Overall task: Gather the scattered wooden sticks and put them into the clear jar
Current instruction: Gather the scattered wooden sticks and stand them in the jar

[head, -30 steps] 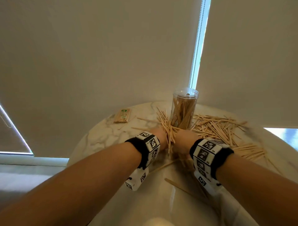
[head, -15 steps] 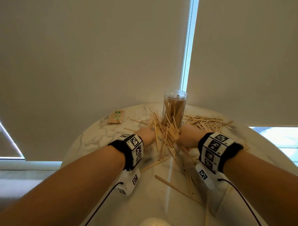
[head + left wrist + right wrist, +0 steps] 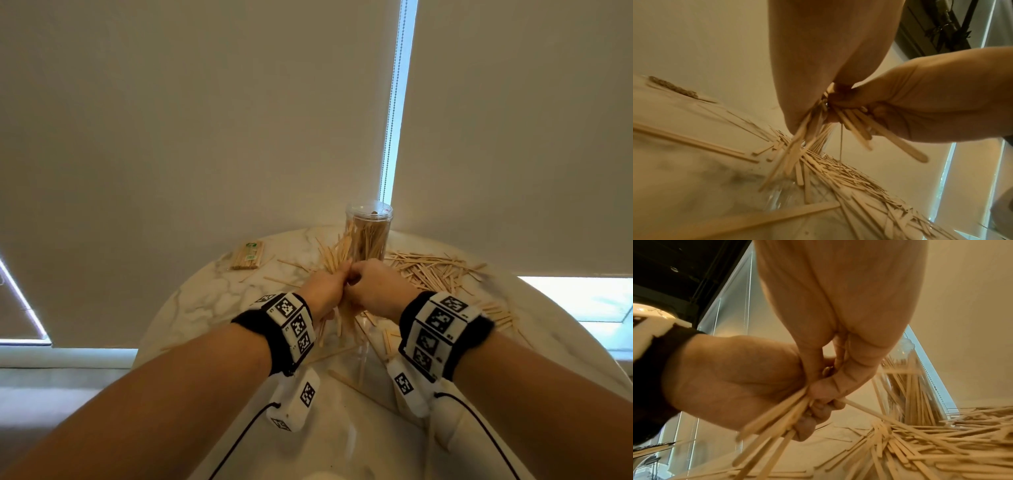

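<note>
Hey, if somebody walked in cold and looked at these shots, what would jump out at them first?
Probably the two hands pressed together mid-table, the left hand and right hand jointly gripping a bundle of wooden sticks that fans out below them. Just behind stands the clear jar, upright and already packed with sticks. A big loose pile of sticks spreads over the marble table to the right of the jar.

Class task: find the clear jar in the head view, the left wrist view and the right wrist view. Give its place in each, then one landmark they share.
Head: clear jar upright at the table's far edge, beyond both hands.
Left wrist: not identifiable; hands and blur cover that area.
Right wrist: right of centre, behind the fingers.
Shared landmark: the bundle of sticks gripped between both hands.
</note>
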